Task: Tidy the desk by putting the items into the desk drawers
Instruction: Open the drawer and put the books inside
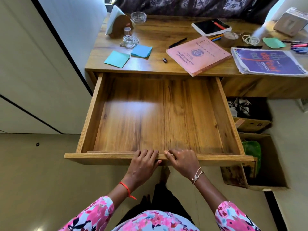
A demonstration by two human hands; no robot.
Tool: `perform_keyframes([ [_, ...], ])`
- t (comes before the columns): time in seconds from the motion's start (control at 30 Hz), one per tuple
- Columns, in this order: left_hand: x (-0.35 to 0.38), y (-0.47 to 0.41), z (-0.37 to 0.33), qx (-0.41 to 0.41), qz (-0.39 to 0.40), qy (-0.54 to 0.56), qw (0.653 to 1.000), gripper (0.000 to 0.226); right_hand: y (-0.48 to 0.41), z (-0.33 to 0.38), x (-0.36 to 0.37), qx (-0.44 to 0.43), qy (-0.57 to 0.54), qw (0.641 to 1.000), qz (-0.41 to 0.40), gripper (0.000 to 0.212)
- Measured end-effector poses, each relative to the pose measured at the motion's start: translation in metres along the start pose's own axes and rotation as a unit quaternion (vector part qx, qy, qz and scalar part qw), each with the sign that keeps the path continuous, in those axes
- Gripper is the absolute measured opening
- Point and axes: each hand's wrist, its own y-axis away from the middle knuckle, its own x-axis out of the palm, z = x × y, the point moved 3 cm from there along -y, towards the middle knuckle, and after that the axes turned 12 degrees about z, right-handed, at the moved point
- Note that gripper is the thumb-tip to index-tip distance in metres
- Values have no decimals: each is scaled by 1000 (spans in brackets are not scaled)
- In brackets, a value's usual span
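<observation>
A wooden desk drawer (116, 157) stands pulled far out, with nothing inside. My left hand (143, 162) and my right hand (183, 161) both grip the middle of its front edge, fingers curled over the rim. On the desk top (158, 34) behind lie a pink booklet (198, 55), a purple magazine (268, 61), a black spiral notebook (210, 26), two pads of blue sticky notes (141, 50) (117, 58), a black pen (178, 42), a small black USB piece (165, 60), a white cable coil (130, 41) and a tape roll (230, 38).
A wooden napkin holder (119, 25) and a glass ashtray (138, 17) stand at the desk's back left. Markers (299, 46), a green note (273, 42) and another cable (250, 40) lie at the right. Cardboard boxes (253, 125) sit under the desk at right. White cabinet doors (33, 64) flank the left.
</observation>
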Motion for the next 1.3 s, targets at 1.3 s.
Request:
perform_keyframes([
  [1.3, -47, -111, 57, 89, 43, 211, 972, 34, -41, -34, -57, 40, -227, 971, 58, 51],
])
